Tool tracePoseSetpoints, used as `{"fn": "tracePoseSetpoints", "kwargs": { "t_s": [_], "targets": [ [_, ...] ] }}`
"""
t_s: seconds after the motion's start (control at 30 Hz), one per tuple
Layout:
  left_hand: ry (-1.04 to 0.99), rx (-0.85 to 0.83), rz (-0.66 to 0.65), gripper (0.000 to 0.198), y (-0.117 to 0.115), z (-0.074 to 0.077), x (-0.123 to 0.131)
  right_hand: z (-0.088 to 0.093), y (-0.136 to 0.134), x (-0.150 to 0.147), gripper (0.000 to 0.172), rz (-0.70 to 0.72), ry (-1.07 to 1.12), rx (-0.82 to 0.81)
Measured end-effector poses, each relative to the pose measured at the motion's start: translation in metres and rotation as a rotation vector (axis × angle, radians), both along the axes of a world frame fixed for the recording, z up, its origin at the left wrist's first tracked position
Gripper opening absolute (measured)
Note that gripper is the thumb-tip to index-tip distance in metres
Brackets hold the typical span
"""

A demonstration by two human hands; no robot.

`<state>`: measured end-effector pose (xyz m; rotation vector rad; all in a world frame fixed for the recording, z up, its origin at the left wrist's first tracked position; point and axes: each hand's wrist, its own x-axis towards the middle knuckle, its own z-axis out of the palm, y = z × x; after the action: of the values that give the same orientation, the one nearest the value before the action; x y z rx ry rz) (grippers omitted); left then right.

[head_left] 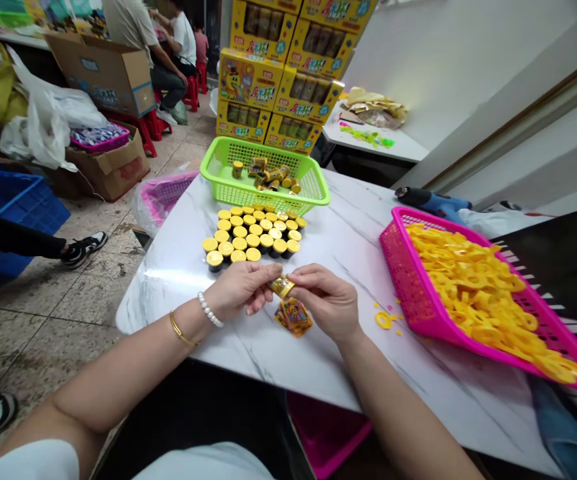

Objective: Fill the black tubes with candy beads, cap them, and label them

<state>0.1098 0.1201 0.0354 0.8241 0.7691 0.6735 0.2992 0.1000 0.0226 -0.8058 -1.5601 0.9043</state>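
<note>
A small shiny gold printed label (pixel 282 287) is pinched between both hands above the table. My left hand (pixel 241 288) closes thumb and fingers on its left end, and part of it is hidden there. On the other end, my right hand (pixel 326 300) grips the edge with thumb and forefinger. Just beneath lies a small pile of colourful printed labels (pixel 294 316), flat on the white marbled table (pixel 248 343). Beyond my hands stand several small black tubs with yellow lids (pixel 253 241), grouped close together and upright.
A green basket (pixel 218 190) holds several gold-wrapped tubs at the back. To the right, a pink basket (pixel 418 303) is heaped with yellow plastic rings (pixel 468 293); a blue heat gun (pixel 433 202) lies behind it. Yellow boxes (pixel 251 79) are stacked beyond. Someone's shoe (pixel 84 249) shows at left.
</note>
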Motion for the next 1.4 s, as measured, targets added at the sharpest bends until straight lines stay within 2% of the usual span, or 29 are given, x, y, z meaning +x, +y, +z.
{"fn": "tracePoseSetpoints", "kwargs": {
  "t_s": [0.1,0.2,0.27,0.33,0.4,0.47,0.53,0.6,0.63,0.7,0.77,0.87,0.97,1.03,1.13,1.23,1.3,1.4],
  "targets": [
    [0.033,-0.056,0.038,0.051,-0.001,0.000,0.002,0.004,-0.004,-0.006,0.022,-0.001,-0.075,-0.002],
    [-0.060,-0.104,0.007,0.051,-0.002,0.001,0.002,0.005,-0.010,-0.009,0.011,-0.042,-0.076,-0.036],
    [-0.121,-0.104,-0.014,0.047,-0.002,0.001,0.002,0.001,-0.012,-0.009,0.011,-0.067,-0.016,-0.097],
    [-0.139,-0.100,-0.028,0.045,-0.003,0.000,0.001,-0.002,-0.005,-0.009,0.014,-0.062,0.035,-0.187],
    [-0.129,-0.118,-0.040,0.046,-0.003,0.000,0.001,0.002,0.015,-0.009,0.019,-0.087,0.093,-0.278],
    [-0.098,-0.131,-0.018,0.048,-0.004,0.000,0.000,0.017,0.047,-0.009,0.026,-0.150,0.140,-0.309],
    [-0.058,-0.106,0.034,0.049,-0.004,0.002,-0.001,0.040,0.079,-0.006,0.039,-0.186,0.108,-0.242],
    [-0.026,-0.053,0.059,0.048,-0.004,0.002,-0.002,0.061,0.097,0.002,0.064,-0.174,-0.085,-0.224],
    [-0.018,-0.026,0.051,0.045,-0.004,0.003,-0.002,0.068,0.097,0.008,0.066,-0.189,-0.189,-0.226],
    [-0.005,0.026,0.018,0.038,-0.005,0.002,-0.002,0.066,0.079,0.018,0.047,-0.183,-0.413,-0.237],
    [0.017,0.074,-0.017,0.030,-0.007,0.001,-0.002,0.046,0.045,0.028,0.021,-0.116,-0.617,-0.206],
    [0.099,0.111,-0.046,0.023,-0.009,0.002,-0.001,0.002,-0.003,0.040,0.013,-0.113,-0.725,-0.102],
    [0.198,0.135,-0.050,0.019,-0.008,0.002,0.001,-0.026,-0.020,0.043,0.006,-0.189,-0.746,-0.011],
    [0.256,0.178,-0.021,0.019,-0.008,0.001,0.003,-0.027,-0.020,0.040,0.007,-0.204,-0.765,0.085],
    [0.346,0.288,0.092,0.025,-0.013,-0.001,0.003,-0.008,-0.023,0.027,0.009,-0.282,-0.711,0.249],
    [0.360,0.367,0.173,0.032,-0.029,-0.003,-0.001,0.009,-0.041,0.004,0.013,-0.376,-0.616,0.321],
    [0.302,0.356,0.184,0.033,-0.043,-0.004,-0.006,0.011,-0.057,-0.013,0.013,-0.398,-0.565,0.334],
    [0.206,0.270,0.253,0.035,-0.064,-0.003,-0.019,0.002,-0.079,-0.036,0.014,-0.449,-0.491,0.304]
  ]
}}
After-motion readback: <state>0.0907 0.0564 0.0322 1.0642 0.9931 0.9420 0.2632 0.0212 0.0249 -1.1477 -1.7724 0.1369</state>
